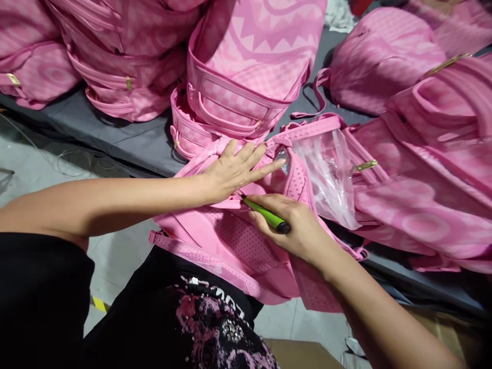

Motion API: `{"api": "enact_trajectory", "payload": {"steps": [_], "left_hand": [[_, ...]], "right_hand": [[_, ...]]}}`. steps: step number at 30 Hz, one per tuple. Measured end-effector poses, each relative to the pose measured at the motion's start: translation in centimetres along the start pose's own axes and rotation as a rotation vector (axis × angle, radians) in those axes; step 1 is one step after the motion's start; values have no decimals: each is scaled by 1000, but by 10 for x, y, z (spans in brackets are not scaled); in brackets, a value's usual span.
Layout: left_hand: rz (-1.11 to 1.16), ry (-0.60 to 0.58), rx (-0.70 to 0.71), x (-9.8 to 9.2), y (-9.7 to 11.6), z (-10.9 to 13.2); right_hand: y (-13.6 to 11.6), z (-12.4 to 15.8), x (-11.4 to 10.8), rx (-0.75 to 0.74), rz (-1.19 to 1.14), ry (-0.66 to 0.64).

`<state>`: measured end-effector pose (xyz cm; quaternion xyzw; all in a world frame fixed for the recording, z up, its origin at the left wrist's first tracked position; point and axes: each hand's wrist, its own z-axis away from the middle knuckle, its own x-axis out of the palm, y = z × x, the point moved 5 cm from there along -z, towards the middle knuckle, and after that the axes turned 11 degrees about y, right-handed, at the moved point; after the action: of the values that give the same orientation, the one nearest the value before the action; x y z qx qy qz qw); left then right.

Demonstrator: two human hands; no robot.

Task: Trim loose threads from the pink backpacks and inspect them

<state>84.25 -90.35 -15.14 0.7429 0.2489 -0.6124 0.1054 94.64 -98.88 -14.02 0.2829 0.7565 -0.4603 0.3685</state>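
A pink backpack (180, 230) lies across the table edge and my lap, its perforated straps and back padding facing up. My left hand (240, 166) rests flat on its upper part with the fingers spread and holds nothing. In my right hand (295, 223) is a slim green pen-shaped tool (267, 212) with black ends. Its tip touches or nearly touches the pink fabric just below my left palm, beside a raised seam or trim. What the tip is made of is too small to tell. A clear plastic bag (330, 174) lies just right of the straps.
A pink patterned backpack (246, 72) stands straight ahead on the grey-covered table (126, 141). Others crowd the left (126, 61) and right (430, 205), with a rounded pink bag (384, 59) at the back right. Cardboard (300, 353) lies on the floor below.
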Motion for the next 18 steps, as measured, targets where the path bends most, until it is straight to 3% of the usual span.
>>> {"api": "enact_trajectory", "payload": {"steps": [6,10,15,18], "left_hand": [[87,-17,-32,-1,-1,0],[112,-1,-51,-2,-3,0],[132,45,-80,2,-7,-4],[123,66,-74,-1,-7,-7]], "right_hand": [[2,3,1,-23,32,5],[8,-8,1,59,54,6],[10,-29,12,-4,78,-176],[9,-26,9,-77,163,-176]]}}
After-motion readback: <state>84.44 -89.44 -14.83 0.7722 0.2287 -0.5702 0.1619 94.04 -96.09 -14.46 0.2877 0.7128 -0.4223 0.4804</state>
